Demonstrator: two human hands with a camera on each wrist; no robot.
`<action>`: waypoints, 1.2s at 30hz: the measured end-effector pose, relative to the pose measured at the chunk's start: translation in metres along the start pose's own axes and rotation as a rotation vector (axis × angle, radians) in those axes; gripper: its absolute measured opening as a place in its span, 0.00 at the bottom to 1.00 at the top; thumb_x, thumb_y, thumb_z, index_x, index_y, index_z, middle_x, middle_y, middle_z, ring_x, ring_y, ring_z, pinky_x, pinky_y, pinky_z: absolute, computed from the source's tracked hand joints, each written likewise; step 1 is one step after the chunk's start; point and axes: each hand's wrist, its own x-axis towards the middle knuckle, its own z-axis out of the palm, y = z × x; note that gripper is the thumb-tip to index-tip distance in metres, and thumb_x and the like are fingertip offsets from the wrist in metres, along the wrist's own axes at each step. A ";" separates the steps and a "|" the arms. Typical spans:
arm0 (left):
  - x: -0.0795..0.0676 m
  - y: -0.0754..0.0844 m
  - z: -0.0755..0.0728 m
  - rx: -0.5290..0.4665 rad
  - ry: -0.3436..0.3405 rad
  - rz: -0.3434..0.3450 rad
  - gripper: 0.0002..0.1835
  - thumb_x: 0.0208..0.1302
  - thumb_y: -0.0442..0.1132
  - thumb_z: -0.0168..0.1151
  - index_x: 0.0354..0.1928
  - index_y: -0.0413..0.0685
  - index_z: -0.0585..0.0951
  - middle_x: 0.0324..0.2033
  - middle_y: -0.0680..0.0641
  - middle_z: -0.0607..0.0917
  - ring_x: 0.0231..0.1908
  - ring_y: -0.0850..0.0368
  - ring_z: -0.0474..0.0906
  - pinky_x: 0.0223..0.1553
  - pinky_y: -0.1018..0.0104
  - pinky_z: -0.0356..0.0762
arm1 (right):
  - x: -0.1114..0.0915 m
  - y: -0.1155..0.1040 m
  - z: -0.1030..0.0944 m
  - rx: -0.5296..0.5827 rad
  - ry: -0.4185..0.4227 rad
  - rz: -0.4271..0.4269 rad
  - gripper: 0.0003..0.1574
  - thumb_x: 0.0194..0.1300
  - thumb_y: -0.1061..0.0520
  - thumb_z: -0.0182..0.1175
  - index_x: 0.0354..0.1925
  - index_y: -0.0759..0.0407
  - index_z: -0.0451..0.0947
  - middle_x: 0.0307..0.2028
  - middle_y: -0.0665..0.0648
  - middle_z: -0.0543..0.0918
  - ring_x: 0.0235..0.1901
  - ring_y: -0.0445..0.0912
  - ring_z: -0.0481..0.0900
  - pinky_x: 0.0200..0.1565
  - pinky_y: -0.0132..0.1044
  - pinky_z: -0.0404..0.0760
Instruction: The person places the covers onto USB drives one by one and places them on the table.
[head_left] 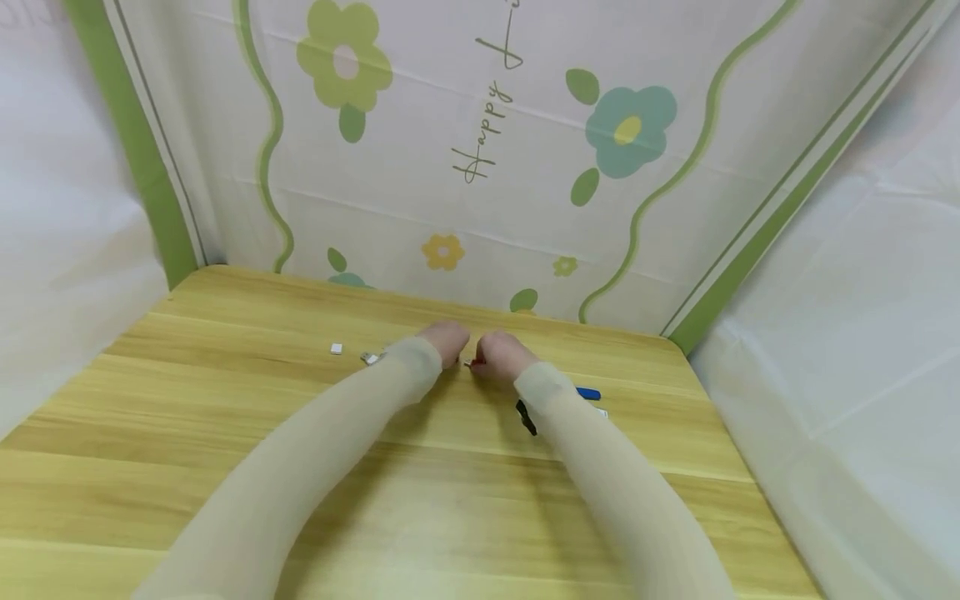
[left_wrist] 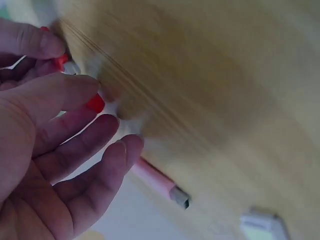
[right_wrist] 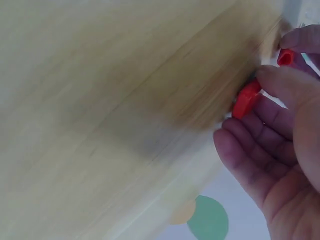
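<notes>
My two hands meet over the far middle of the wooden table [head_left: 225,467]. The left hand [head_left: 447,340] and the right hand [head_left: 501,357] close in on a small red object [head_left: 471,364] between them. In the left wrist view the left hand [left_wrist: 102,107] pinches a red piece [left_wrist: 95,103] between thumb and forefinger. A second red bit [left_wrist: 61,60] shows higher up, under another fingertip. In the right wrist view the right hand [right_wrist: 240,107] pinches a red piece [right_wrist: 245,97] with thumb and fingers. Another red part [right_wrist: 286,57] sits just above it. Both wrist views are blurred.
A pink stick with a metal plug [left_wrist: 160,182] and a white piece [left_wrist: 262,225] lie near the left hand. On the table are a small white piece [head_left: 337,348], a silvery item [head_left: 370,358], a blue item [head_left: 588,393] and a black item [head_left: 526,417]. A flowered cloth backdrop [head_left: 480,167] stands behind.
</notes>
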 end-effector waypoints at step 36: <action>-0.155 0.036 -0.003 -0.105 0.554 0.533 0.11 0.51 0.33 0.77 0.28 0.51 0.81 0.25 0.58 0.81 0.24 0.62 0.70 0.30 0.72 0.73 | -0.162 -0.056 -0.010 -0.043 0.586 -0.457 0.09 0.54 0.60 0.75 0.32 0.58 0.83 0.26 0.47 0.81 0.26 0.36 0.78 0.31 0.21 0.76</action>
